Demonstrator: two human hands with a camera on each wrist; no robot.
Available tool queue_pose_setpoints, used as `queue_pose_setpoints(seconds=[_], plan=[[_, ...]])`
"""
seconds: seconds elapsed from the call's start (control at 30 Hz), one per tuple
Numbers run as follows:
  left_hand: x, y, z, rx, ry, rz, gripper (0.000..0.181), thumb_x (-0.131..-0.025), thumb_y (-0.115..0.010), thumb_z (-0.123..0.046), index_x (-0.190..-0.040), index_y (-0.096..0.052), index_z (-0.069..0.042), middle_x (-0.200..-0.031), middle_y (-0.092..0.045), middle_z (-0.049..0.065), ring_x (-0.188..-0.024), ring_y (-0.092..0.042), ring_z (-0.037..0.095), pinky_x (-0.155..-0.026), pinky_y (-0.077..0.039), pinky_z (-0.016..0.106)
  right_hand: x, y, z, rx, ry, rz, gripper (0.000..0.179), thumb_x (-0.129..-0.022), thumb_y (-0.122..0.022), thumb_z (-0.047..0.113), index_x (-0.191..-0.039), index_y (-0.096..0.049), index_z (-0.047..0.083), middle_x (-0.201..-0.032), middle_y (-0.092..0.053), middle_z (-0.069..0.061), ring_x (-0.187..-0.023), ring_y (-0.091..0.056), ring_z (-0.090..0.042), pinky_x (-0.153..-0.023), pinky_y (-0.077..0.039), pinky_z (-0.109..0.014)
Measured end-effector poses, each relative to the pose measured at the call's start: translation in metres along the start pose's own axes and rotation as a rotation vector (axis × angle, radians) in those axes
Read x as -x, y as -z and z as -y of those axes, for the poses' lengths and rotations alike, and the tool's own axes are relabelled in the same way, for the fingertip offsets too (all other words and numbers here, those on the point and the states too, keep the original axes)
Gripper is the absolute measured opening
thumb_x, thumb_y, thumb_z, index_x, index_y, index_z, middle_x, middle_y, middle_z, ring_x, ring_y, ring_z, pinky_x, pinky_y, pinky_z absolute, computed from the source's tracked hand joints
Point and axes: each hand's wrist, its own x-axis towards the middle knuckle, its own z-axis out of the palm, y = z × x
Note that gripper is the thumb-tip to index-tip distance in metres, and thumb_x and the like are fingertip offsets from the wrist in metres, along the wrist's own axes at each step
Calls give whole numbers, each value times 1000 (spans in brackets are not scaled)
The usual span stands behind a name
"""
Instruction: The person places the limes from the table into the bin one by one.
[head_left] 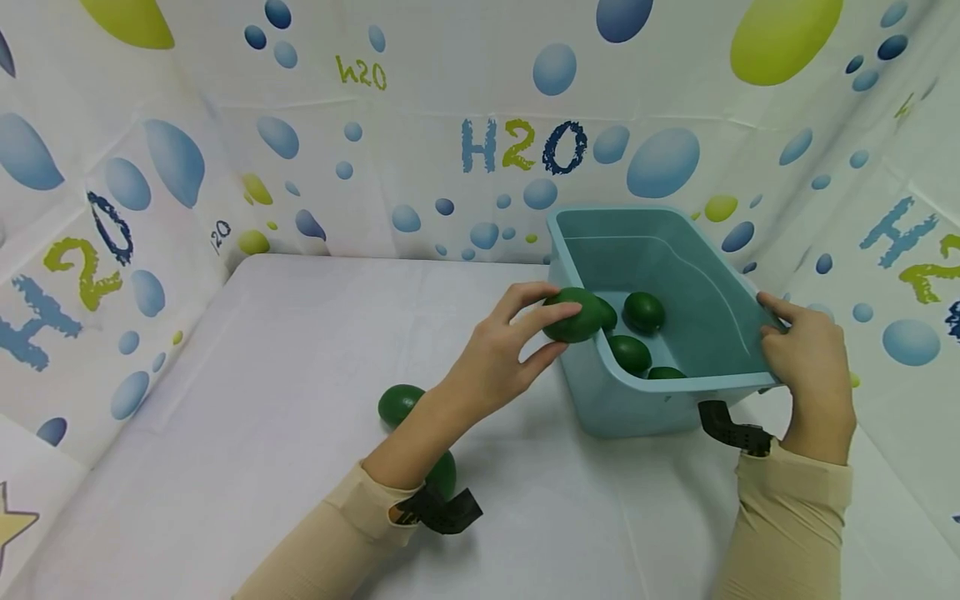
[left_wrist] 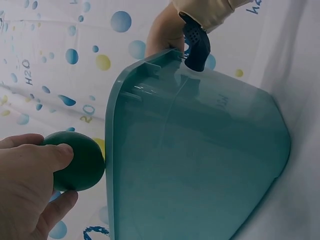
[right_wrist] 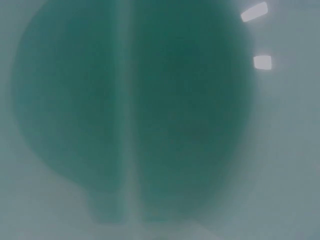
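Observation:
My left hand (head_left: 510,346) pinches a smooth dark green avocado (head_left: 576,313) between fingers and thumb, at the left rim of a light blue plastic bin (head_left: 637,412). In the left wrist view that avocado (left_wrist: 77,161) is close beside the bin's edge; whether it touches I cannot tell. Several more avocados (head_left: 643,312) lie on the bin's floor, some partly hidden by its wall. My right hand (head_left: 808,350) grips the bin's right rim near the front corner. Blurred bin wall (right_wrist: 290,150) fills the right wrist view, with a large dark green round shape in it.
On the white-covered table (head_left: 262,350), one avocado (head_left: 399,404) lies left of my forearm, which partly covers it. Another avocado (head_left: 442,473) shows below the forearm near the wrist strap. A printed curtain (head_left: 420,167) hangs behind and at both sides.

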Motion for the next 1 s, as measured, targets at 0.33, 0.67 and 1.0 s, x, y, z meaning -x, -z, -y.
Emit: queue_pose_setpoints(seconds=[0.33, 0.67, 1.0], plan=[[-1, -3, -1, -28, -23, 5, 41, -87, -68, -11, -127, -59, -13, -132, -46, 11, -127, -49, 21, -101, -44, 20, 0, 0, 0, 3, -3, 0, 57, -92, -33, 3, -148, -29, 10, -137, -36, -40, -108, -49, -60, -84, -45, -66], [-3, -11, -3, -20, -76, -32, 38, -87, -69, -11, -124, -59, -12, -130, -46, 13, -125, -51, 23, -100, -44, 19, -1, 0, 0, 16, 27, -12, 55, -92, -35, 4, -147, -30, 9, -136, -38, -39, -106, -52, -55, -81, -49, -64], [-7, -15, -10, -7, -112, -34, 36, -87, -68, -12, -123, -59, -12, -131, -46, 12, -126, -49, 21, -100, -43, 17, -1, 0, 0, 20, 31, -19, 54, -92, -35, 4, -147, -31, 9, -135, -39, -39, -107, -51, -56, -82, -48, -64]])
